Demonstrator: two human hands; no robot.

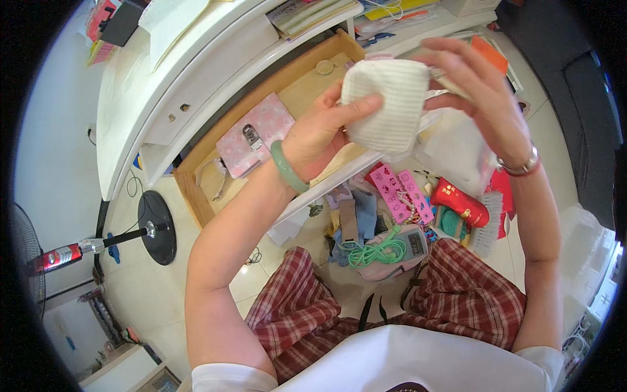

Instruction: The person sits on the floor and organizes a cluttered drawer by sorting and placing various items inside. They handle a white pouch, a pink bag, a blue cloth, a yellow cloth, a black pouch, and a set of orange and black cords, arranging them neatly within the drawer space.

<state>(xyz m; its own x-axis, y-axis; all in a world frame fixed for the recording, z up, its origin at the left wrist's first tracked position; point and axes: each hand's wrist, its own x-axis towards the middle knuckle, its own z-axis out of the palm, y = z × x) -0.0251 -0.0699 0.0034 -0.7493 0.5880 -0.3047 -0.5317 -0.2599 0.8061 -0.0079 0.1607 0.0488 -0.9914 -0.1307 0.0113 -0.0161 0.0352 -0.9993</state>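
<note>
My left hand (330, 127), with a green bangle at its wrist, grips a small white ribbed cloth pouch (384, 104), thumb across its front. The pouch is held up over the open wooden drawer (189, 179). At its right edge my right hand (467, 85) is raised, fingers bent and blurred by motion. Something pale shows between those fingers, too smeared to name; whether they hold it is unclear. Below my left hand, inside the drawer, lies a pink patterned box or book (228, 140) with a dark oblong object (251, 136) on top.
On the floor before my knees lie a coiled green cord (379, 253), pink sticker sheets (392, 193), a red pouch (460, 204) and a white-bristled brush (486, 225). A black fan base (157, 225) stands left. A white desk (215, 39) curves behind the drawer.
</note>
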